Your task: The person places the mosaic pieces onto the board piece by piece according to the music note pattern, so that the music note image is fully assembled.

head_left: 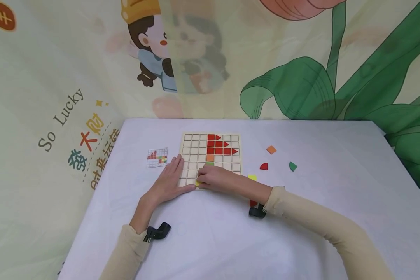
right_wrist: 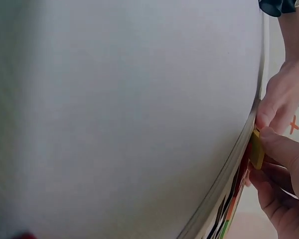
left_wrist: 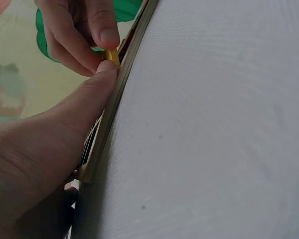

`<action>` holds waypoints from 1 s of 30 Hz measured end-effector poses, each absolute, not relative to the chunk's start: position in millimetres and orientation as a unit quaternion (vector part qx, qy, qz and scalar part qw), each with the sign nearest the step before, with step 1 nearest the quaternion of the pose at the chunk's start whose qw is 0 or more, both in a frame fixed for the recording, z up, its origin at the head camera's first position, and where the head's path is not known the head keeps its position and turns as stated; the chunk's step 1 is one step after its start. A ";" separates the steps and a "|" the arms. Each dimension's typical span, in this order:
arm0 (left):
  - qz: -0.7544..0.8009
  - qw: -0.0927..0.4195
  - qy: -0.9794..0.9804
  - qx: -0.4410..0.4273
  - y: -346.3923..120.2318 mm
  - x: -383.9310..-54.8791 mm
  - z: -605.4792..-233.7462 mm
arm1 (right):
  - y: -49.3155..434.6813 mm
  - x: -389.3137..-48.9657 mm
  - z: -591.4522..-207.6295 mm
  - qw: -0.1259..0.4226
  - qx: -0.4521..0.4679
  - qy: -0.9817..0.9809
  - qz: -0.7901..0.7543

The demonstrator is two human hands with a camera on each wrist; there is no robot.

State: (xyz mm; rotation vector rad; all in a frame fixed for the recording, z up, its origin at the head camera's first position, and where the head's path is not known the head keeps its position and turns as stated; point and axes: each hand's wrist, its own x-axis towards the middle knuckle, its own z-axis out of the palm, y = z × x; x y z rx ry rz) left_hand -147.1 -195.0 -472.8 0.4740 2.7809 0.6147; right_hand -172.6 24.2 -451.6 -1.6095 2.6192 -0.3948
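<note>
A wooden grid board [head_left: 192,155] lies on the white table in the head view. Red pieces [head_left: 218,151] with pointed right ends fill part of its upper right, above an orange square [head_left: 210,158] and a green piece [head_left: 210,163]. My left hand [head_left: 167,181] rests along the board's left side, fingers extended, thumb at the near edge. Over the lower middle cells, my right hand [head_left: 217,179] pinches a small yellow piece [right_wrist: 257,149] between thumb and fingers. The left thumb tip [left_wrist: 107,66] is right beside that piece in the left wrist view. The right hand hides the cells beneath it.
A printed pattern card [head_left: 156,158] lies left of the board. To the right are an orange square tile [head_left: 271,149], a red quarter-round [head_left: 264,166] and a green piece [head_left: 293,166]. Yellow [head_left: 252,177] and red [head_left: 253,203] pieces show partly beside the right forearm.
</note>
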 end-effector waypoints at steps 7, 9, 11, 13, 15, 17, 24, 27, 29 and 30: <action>0.211 0.123 0.956 0.164 -195.8 -149.4 -472.2 | 20.7 -173.0 -448.3 0.030 -0.516 0.849 -0.109; 0.211 0.124 0.956 0.161 -196.1 -149.6 -471.5 | 19.5 -173.3 -447.3 0.029 -0.515 0.850 -0.105; 0.212 0.126 0.956 0.158 -196.4 -149.7 -470.9 | 18.4 -173.6 -447.4 0.027 -0.515 0.851 -0.099; 0.213 0.126 0.956 0.159 -196.3 -149.7 -470.6 | 18.2 -173.1 -447.3 0.028 -0.513 0.853 -0.096; 0.212 0.126 0.956 0.160 -195.8 -150.0 -471.1 | 19.1 -171.8 -446.5 0.027 -0.509 0.855 -0.095; 0.212 0.124 0.956 0.162 -194.9 -150.2 -471.9 | 21.4 -170.0 -445.5 0.027 -0.503 0.859 -0.089; 0.214 0.129 0.955 0.157 -191.6 -148.4 -475.8 | 61.4 -150.5 -438.0 0.025 -0.471 0.878 -0.088; 0.211 0.130 0.956 0.155 -192.0 -147.6 -476.4 | 93.3 -136.8 -437.7 0.005 -0.453 0.886 -0.100; 0.209 0.129 0.957 0.153 -193.0 -147.2 -475.9 | 114.0 -129.3 -439.9 -0.010 -0.439 0.892 -0.108; 0.209 0.128 0.958 0.153 -193.7 -147.2 -475.7 | 123.7 -126.1 -440.7 -0.018 -0.431 0.896 -0.110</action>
